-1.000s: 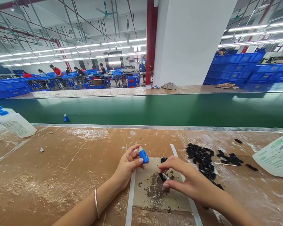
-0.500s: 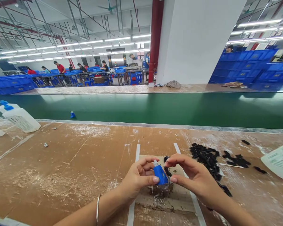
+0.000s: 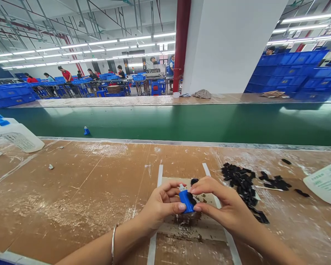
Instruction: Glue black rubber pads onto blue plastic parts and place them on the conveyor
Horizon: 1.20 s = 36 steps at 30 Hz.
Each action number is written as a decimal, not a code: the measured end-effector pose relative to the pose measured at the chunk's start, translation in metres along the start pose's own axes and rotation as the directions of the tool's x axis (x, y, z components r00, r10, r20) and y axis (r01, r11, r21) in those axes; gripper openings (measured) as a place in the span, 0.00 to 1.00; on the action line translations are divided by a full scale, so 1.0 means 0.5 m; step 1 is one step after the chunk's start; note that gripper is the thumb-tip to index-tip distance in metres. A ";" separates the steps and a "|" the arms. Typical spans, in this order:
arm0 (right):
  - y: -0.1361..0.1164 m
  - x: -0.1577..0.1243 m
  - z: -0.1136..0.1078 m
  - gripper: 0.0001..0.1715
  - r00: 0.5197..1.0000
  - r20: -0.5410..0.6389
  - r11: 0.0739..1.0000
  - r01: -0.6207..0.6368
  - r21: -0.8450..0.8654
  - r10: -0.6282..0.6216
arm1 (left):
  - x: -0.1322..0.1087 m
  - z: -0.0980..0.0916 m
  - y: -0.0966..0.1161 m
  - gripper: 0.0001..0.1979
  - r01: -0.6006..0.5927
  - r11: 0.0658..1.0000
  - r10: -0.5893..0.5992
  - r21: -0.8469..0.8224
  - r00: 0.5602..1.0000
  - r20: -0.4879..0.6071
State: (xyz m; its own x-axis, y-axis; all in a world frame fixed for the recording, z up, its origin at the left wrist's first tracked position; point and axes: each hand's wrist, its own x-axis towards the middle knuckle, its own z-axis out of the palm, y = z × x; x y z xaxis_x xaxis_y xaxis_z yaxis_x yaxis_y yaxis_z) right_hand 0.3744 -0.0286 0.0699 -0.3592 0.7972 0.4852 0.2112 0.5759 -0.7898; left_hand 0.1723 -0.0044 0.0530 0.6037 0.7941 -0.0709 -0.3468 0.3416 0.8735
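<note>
My left hand (image 3: 161, 205) grips a small blue glue bottle (image 3: 186, 201) with a white nozzle, tilted over a cardboard sheet (image 3: 191, 233) smeared with dark residue. My right hand (image 3: 223, 204) pinches a small black piece (image 3: 192, 198) against the bottle's side, and its fingertips partly hide that piece. Another black piece (image 3: 194, 181) lies on the sheet's far edge. A heap of similar black pieces (image 3: 241, 186) lies just right of my right hand. A silver bangle (image 3: 113, 240) circles my left wrist.
A brown work surface (image 3: 71, 184) carries white tape strips, a large white bottle with a blue cap (image 3: 16, 134) and a printed white bag (image 3: 327, 183). Beyond its far edge runs a green conveyor belt (image 3: 198, 123). Co-workers sit among blue crates (image 3: 292, 73) far off.
My hands have come together over the sheet, with the blue bottle moved rightward from beside the right hand to against its fingertips. The view has tilted slightly.
</note>
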 end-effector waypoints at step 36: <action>-0.023 -0.012 0.058 0.20 0.947 0.069 0.648 0.266 -0.713 -0.314 | 0.006 -0.005 0.034 0.21 -0.119 0.988 0.128 0.096 0.987 -0.094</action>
State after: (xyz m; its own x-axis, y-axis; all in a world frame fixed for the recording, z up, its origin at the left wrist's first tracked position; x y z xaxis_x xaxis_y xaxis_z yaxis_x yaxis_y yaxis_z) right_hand 0.3478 -0.0451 0.0652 -0.4687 0.5619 0.6816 0.6896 0.7149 -0.1152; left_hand 0.1663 0.0053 0.0665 0.4844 0.8749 -0.0036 -0.3458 0.1953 0.9177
